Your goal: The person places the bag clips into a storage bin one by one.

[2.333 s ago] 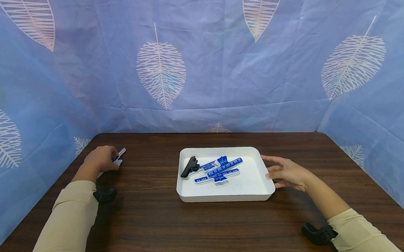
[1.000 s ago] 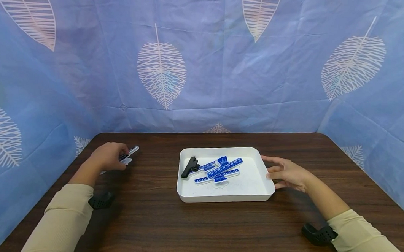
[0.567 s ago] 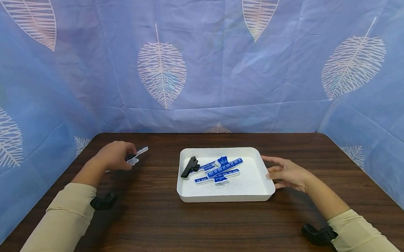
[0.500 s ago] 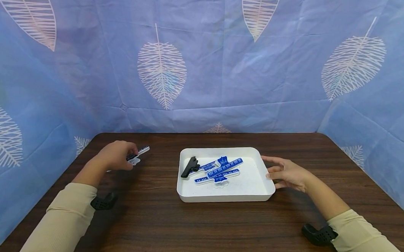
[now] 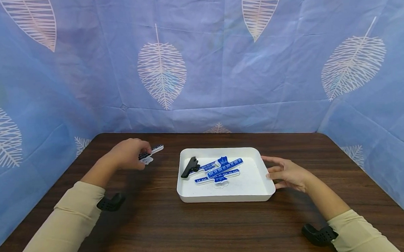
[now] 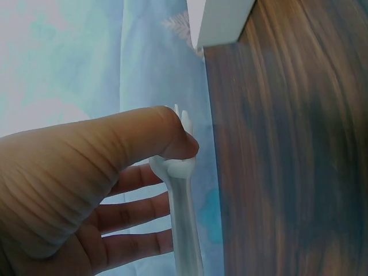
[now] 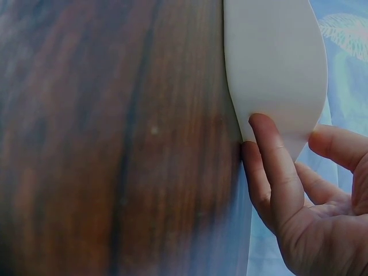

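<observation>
My left hand (image 5: 129, 154) pinches a black-and-white clip (image 5: 158, 148) with a piano-key pattern, held above the table left of the tray. In the left wrist view the thumb presses on the white clip (image 6: 185, 224), with the other fingers behind it. A shallow white tray (image 5: 256, 182) sits on the table. Inside lie several blue-and-white piano-key clips (image 5: 224, 167), crossing one another, and a black clip (image 5: 190, 167) at the left. My right hand (image 5: 288, 173) touches the tray's right end; the right wrist view has its fingertips against the white wall (image 7: 276, 63).
The dark wooden table (image 5: 180, 233) runs beneath everything. A blue cloth with white leaf prints (image 5: 206, 76) stands behind the table and along both sides. Each wrist wears a black strap-like device.
My left hand has moved right toward the tray, carrying the black-and-white clip from the table's left side. The right hand, the tray and its clips have stayed put.
</observation>
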A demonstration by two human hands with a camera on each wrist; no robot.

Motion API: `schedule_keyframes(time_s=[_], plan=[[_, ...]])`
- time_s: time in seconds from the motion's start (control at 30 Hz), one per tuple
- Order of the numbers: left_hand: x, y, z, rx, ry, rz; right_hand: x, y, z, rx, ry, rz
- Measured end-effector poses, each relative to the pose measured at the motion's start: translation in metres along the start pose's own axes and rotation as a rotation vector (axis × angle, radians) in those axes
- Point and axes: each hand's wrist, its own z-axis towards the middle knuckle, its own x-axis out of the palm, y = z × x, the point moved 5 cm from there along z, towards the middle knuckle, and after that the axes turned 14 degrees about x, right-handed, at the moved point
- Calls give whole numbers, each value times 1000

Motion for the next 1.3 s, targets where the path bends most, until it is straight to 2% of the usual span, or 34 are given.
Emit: schedule_keyframes(time_s=[0.43,0.83,1.3], plan=[[-2,-32,23,85,0,32,-2,-1,1,0,-5,-12],[1,-57,42,113,30,31,-2,1,1,-1,1,-17],[12,-78,68,142,86,-5,-2,1,1,3,-2,-11]])
